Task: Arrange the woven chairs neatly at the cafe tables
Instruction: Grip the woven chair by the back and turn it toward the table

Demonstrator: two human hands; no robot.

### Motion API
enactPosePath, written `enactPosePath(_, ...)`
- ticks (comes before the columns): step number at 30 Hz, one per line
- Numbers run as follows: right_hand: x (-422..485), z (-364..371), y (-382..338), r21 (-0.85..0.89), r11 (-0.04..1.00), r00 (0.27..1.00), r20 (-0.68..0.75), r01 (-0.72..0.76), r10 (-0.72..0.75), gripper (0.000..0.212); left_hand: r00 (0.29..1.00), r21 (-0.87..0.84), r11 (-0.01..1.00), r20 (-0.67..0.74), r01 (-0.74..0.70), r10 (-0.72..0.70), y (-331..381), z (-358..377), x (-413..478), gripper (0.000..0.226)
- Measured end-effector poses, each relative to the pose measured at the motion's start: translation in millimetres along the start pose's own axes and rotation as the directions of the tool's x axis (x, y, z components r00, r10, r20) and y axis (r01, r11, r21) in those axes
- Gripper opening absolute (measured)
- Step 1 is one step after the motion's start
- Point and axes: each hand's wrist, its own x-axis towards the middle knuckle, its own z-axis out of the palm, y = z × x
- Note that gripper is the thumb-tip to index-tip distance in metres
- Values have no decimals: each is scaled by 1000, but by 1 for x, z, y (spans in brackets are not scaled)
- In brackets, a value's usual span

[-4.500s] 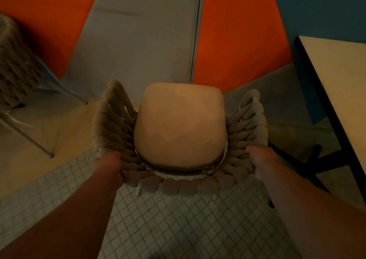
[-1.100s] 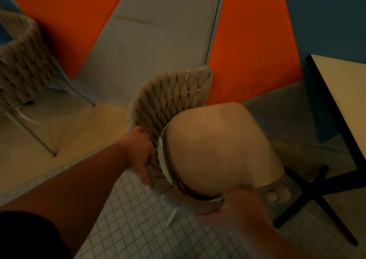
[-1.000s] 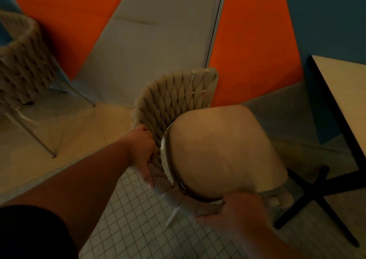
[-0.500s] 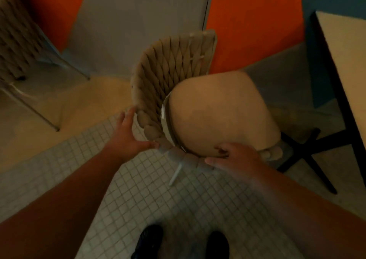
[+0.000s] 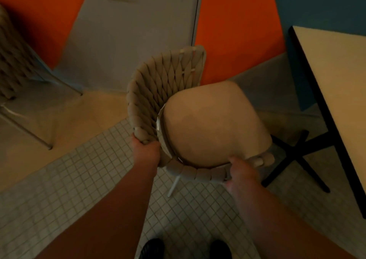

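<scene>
From the head camera, the floor [image 5: 89, 179] underfoot is small pale square tiles, which give way to a smooth beige strip along a wall [image 5: 235, 21] painted in slanted orange, grey and blue panels. A pale-topped table [image 5: 336, 84] with a black edge stands at the right on a black cross base [image 5: 297, 155]. The chair [image 5: 172, 84] with its tan cushion [image 5: 210, 126] stands just left of that base, its seat angled towards the table. The left hand [image 5: 145, 149] grips the woven rim where the back begins, and the right hand [image 5: 240, 172] holds the near rim, thumb by the cushion. A second woven chair [image 5: 13, 64] stands at far left, and dark shoes [image 5: 152, 247] show below.
</scene>
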Motion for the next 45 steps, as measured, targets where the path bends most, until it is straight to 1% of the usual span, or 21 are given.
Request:
enactPosePath(1,1,2,1,47,999,1000,-2,-21,21,59,999,-7,1000,-32,-17,16,-2,4,-1,73)
enactPosePath(3,5,4,2,72,997,1000,-12,-17,18,59,996,-21,999,-83,-39,37,-5,8,0,70)
enactPosePath(5,8,4,4,105,994,1000,-11,16,-15,60,995,-19,999,-93,-34,32,-6,10,3,68)
enactPosePath(10,12,1,13,124,990,997,-1,74,-75,50,996,32,999,-88,-28,31,-8,8,7,73)
enactPosePath(13,11,5,19,113,991,997,0,75,-75,39,997,44,998,-58,-38,40,-6,5,15,72)
enactPosePath(17,7,10,30,72,995,997,-32,74,-72,34,998,99,993,-4,-61,61,3,3,36,69)
enactPosePath(20,6,19,39,136,989,998,-28,55,-52,26,996,142,986,40,-89,84,11,4,50,64)
enactPosePath(23,7,26,45,169,982,996,-41,86,-81,19,994,177,980,80,-91,78,18,10,64,65)
enactPosePath(26,13,30,47,210,974,996,-44,86,-78,25,988,219,968,111,-126,103,24,21,77,68)
enactPosePath(28,17,34,48,230,970,996,-49,79,-70,28,984,241,960,135,-143,113,30,29,85,65)
enactPosePath(30,23,37,46,247,965,996,-54,86,-75,26,982,252,956,151,-146,110,32,40,94,62)
enactPosePath(33,27,37,37,187,979,996,-58,80,-71,24,977,262,949,166,-175,135,36,54,105,66)
enactPosePath(36,34,29,28,-24,991,989,-78,128,-129,24,974,292,935,167,-200,156,37,63,112,68)
enactPosePath(37,34,29,26,-51,988,986,-79,143,-147,24,974,300,933,165,-201,157,38,65,113,67)
enactPosePath(38,32,31,25,-51,985,984,-69,162,-166,24,975,304,932,161,-199,156,38,65,113,66)
enactPosePath(41,26,34,24,55,987,987,-58,150,-147,22,973,336,918,154,-213,170,40,63,107,65)
enactPosePath(42,23,30,23,-7,988,988,-25,155,-155,23,970,355,906,158,-229,184,41,63,105,66)
enactPosePath(43,21,23,21,-143,973,984,19,181,-180,25,966,380,891,162,-250,202,43,62,102,69)
enactPosePath(45,18,5,15,-388,878,959,73,279,-273,35,964,455,850,151,-265,219,45,61,93,80)
